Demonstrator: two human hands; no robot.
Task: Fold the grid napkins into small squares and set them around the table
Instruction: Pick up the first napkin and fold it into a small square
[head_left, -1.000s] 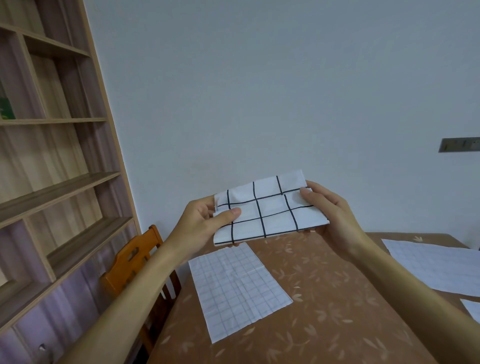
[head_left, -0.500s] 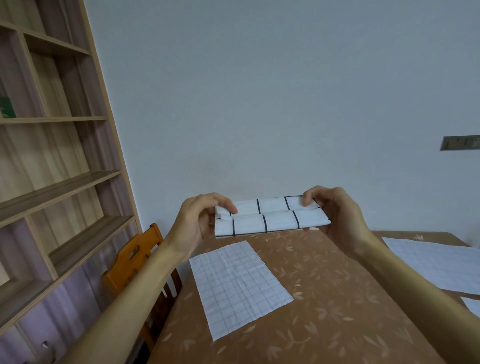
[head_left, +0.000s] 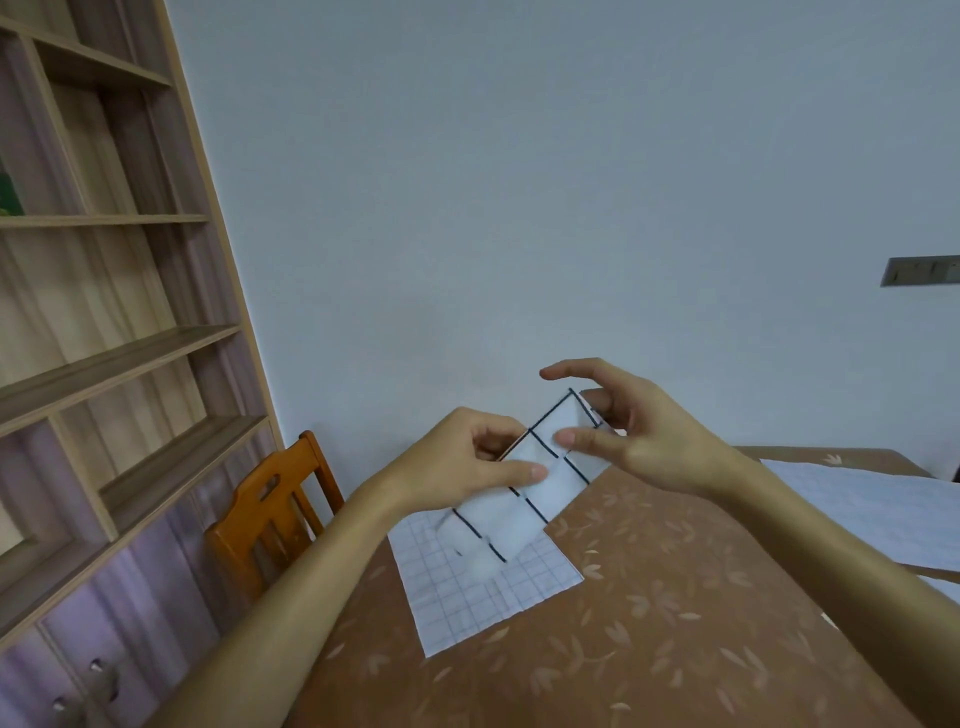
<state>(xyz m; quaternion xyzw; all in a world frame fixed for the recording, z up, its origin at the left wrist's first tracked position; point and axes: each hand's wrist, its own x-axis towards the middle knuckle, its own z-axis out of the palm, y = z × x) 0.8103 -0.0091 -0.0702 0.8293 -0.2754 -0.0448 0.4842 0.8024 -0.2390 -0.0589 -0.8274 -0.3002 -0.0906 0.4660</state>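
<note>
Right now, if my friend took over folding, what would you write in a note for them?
Left hand: pinches the napkin mid-strip.
Right hand: thumb on its upper end, fingers behind, seemingly a light pinch.
Where: napkin held above the table, over a flat grid sheet; another sheet lies at the right.
Done: napkin folded into a long strip.
Left: fold it into a small square, set it down.

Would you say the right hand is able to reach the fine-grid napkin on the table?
Probably yes: the fine-grid napkin lies mostly bare on the table, with nothing between it and the right hand by the folded napkin.
</note>
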